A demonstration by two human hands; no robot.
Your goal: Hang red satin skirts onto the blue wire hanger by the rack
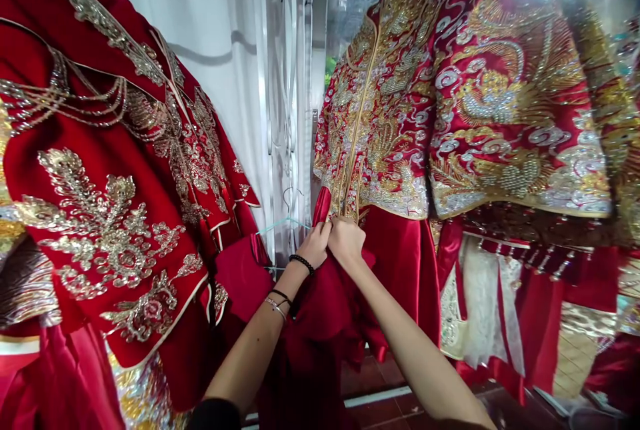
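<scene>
At the middle of the head view hangs a plain dark red garment [320, 303] on a thin pale green hanger [280, 222]. My left hand [316, 239], with dark bead bracelets at the wrist, is closed on the garment's upper edge near the hanger's right arm. Pressed against it, my right hand [347, 238] is closed too, with its fingers turned away from me. What exactly the right fingers pinch is hidden, though the same red cloth hangs directly below them. Just behind my hands is the hem of a red jacket [380, 117] with gold embroidery.
Close on the left hangs a red jacket [120, 230] with silver beadwork and bead strands. To the right, another embroidered jacket [515, 97] hangs over red skirts. White metal posts [280, 83] stand behind the hanger, beside a white curtain [215, 37]. Dark red tiles [380, 377] cover the floor.
</scene>
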